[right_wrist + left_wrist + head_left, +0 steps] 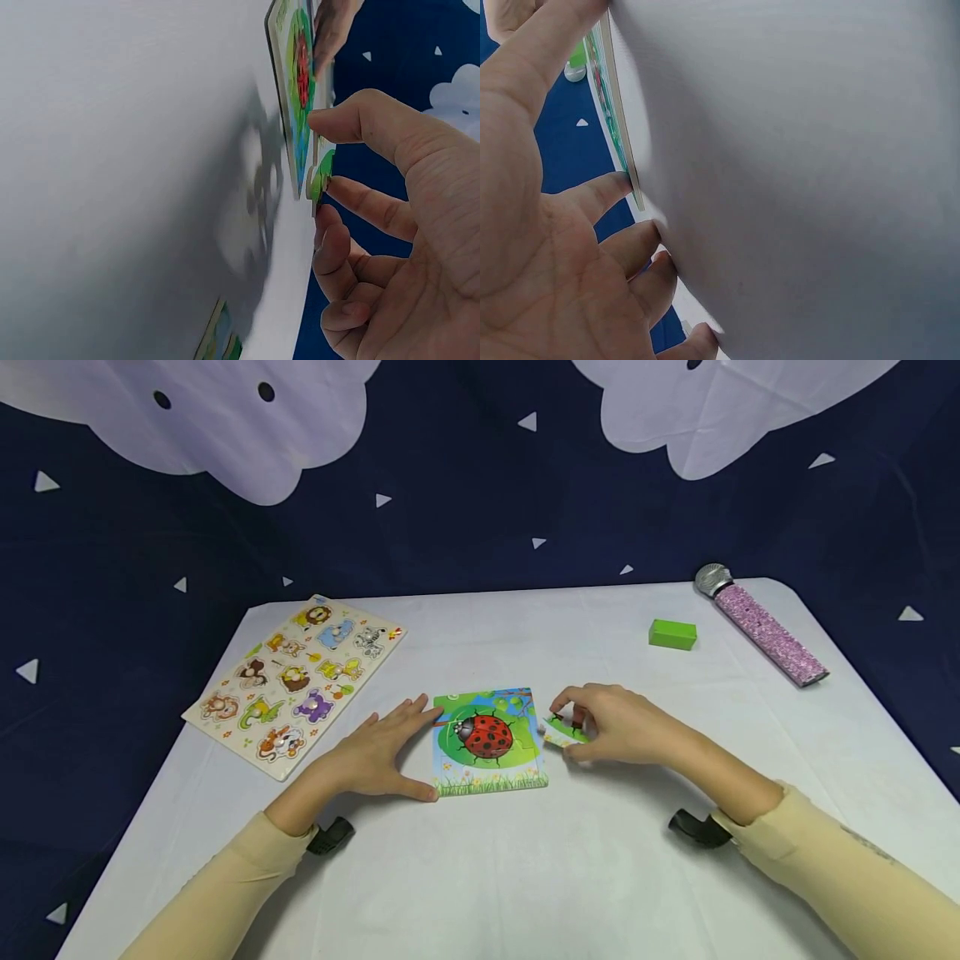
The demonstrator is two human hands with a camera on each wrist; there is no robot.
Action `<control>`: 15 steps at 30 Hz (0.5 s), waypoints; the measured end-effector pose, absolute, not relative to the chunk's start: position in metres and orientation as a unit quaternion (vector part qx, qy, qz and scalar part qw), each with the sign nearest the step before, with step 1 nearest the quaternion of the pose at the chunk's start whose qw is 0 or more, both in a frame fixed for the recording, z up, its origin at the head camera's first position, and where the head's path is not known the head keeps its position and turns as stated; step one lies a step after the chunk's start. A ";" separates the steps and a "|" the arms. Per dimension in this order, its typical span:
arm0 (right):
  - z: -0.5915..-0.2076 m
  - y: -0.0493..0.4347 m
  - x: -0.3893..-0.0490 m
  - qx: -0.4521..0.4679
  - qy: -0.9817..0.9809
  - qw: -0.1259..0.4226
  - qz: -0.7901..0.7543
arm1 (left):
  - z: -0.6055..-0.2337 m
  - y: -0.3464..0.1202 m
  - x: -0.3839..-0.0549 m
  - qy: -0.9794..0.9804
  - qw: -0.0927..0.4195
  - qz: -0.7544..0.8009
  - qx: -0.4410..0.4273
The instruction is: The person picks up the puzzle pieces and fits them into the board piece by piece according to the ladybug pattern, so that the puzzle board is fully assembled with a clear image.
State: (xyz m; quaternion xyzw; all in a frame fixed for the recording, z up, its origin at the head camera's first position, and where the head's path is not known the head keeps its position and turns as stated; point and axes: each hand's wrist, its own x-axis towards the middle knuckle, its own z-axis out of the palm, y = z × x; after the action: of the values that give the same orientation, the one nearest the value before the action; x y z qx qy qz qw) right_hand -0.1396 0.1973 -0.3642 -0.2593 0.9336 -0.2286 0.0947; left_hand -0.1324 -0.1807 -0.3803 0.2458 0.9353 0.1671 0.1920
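Note:
A square ladybug puzzle point(486, 743) lies in the middle of the table, showing a red spotted beetle on a green leaf. My left hand point(375, 756) is spread at its left side, index finger and thumb touching that edge. Just off the right edge, my right hand point(618, 727) pinches a green and white puzzle piece point(562, 732). The right wrist view shows this puzzle piece point(322, 176) tilted beside the board, between thumb and fingers. Part of another printed piece point(217, 334) appears at the bottom of that view.
At the left lies a wooden animal peg puzzle point(292, 677). A green block point(672, 634) sits toward the back right, near a pink glittery microphone point(768, 631). Behind the white table point(480, 877) hangs a dark blue cloth with clouds and triangles.

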 end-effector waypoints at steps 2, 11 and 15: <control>-0.364 0.193 -0.140 -0.264 0.933 0.096 -0.226 | -0.381 -0.181 -0.133 0.935 0.193 0.166 0.245; -0.363 0.173 -0.143 -0.290 0.927 0.101 -0.215 | -0.380 -0.181 -0.133 0.935 0.197 0.166 0.242; -0.363 0.165 -0.143 -0.301 0.923 0.106 -0.216 | -0.381 -0.181 -0.133 0.936 0.195 0.166 0.243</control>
State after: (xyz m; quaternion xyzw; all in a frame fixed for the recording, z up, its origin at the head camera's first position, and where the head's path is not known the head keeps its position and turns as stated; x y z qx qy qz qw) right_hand -0.1432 0.1646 -0.3626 -0.3015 0.9227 -0.2156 0.1061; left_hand -0.1334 -0.1805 -0.3807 0.2432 0.9356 0.1656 0.1952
